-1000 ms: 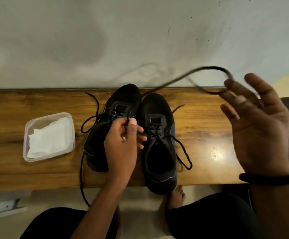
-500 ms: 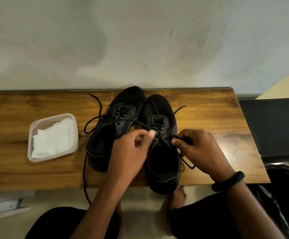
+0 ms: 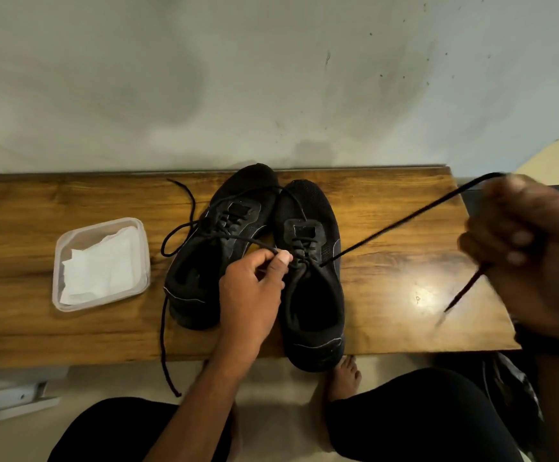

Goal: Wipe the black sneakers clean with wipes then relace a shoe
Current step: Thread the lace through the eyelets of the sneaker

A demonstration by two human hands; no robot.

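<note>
I count two sneakers on one surface: a left sneaker and a right sneaker, side by side about midway along it, heels at the front edge. Two laces: the right lace, stretched towards the right edge, and the left lace, hanging over the front edge. One tub towards the left end holds white wipes; how many, I cannot tell. Two hands, my left hand and right hand. One bare foot shows below the front edge.

Wooden bench against stained grey wall; white object on floor, lower left.
</note>
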